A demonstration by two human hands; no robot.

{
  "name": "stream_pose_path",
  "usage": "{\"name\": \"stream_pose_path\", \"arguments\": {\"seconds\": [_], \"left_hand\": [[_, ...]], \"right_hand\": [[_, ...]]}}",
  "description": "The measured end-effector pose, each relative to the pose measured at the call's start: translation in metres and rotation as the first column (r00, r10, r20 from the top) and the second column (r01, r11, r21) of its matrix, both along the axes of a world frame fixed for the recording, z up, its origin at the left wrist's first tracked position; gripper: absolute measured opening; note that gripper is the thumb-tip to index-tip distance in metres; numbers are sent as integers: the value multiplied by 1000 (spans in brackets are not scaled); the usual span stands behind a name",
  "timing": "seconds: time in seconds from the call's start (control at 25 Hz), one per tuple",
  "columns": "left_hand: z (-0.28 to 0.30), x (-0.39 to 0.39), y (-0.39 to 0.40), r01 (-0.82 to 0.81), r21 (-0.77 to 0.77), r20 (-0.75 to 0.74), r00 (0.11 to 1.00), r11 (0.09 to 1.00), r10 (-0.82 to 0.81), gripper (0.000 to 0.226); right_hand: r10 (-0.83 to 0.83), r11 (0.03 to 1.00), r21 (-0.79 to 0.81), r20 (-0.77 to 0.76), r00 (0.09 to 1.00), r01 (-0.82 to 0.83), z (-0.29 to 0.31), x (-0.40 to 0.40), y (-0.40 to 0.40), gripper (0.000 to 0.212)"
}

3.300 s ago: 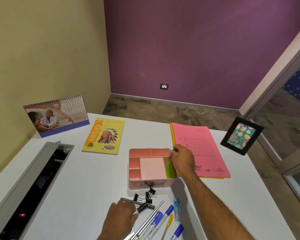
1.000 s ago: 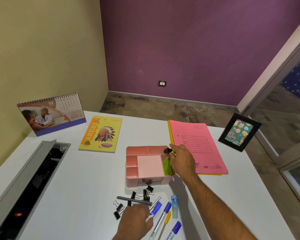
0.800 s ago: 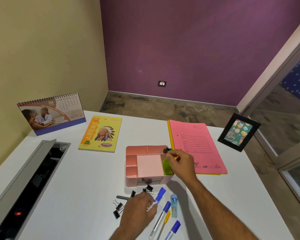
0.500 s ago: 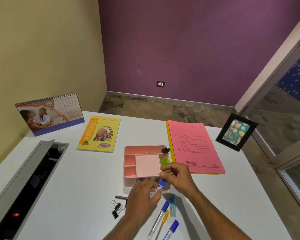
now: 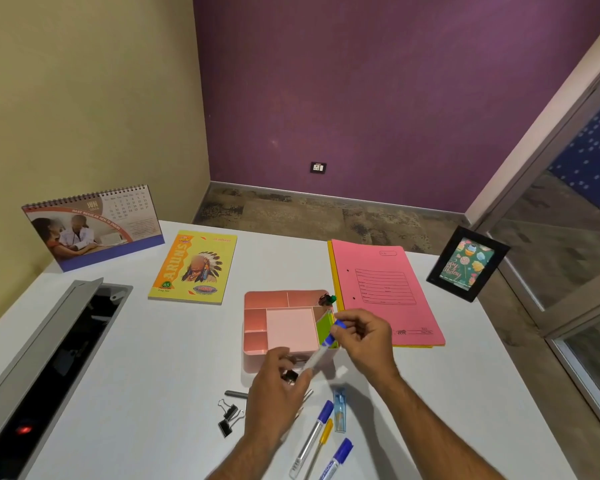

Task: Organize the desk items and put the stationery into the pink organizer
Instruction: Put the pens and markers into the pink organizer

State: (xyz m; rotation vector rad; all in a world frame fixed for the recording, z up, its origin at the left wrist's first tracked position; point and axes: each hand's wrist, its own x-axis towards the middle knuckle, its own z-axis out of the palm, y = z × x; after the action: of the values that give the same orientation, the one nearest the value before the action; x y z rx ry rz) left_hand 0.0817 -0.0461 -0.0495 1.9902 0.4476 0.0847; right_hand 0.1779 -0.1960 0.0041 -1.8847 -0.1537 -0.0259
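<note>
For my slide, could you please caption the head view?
Both hands, left hand and right hand, hold a blue-capped clear pen over the pink plastic organizer.

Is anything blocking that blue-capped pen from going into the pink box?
Nothing visible does. Both hands hold the pen right over the pink organizer, beside the green notes; its compartments lie open.

Office, desk calendar, file folder

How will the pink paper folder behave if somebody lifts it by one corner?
The pink paper folder looks thin and flat, so it would probably bend and feel light. A yellow folder lies under it, so the two may slide apart.
</note>
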Motion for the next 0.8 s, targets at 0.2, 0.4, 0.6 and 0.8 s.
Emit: {"name": "stream_pose_path", "arguments": {"seconds": [0.2,0.4,0.6,0.8], "left_hand": [[-18,-22,-1,234,112,-235,951,966,-203,23],[-30,-36,-11,493,243,-464,815,836,-346,29],[-39,-37,-18,591,323,-553,751,739,-359,26],[-37,-37,-14,573,341,-527,773,745,-354,27]], "right_hand": [[-241,970,71,159,957,232,23,25,5,20],[-199,965,-120,248,948,234,20,36,21,17],[-116,923,-342,190,975,176,9,40,37,10],[-119,867,-475,97,988,151,2,45,46,5]]}}
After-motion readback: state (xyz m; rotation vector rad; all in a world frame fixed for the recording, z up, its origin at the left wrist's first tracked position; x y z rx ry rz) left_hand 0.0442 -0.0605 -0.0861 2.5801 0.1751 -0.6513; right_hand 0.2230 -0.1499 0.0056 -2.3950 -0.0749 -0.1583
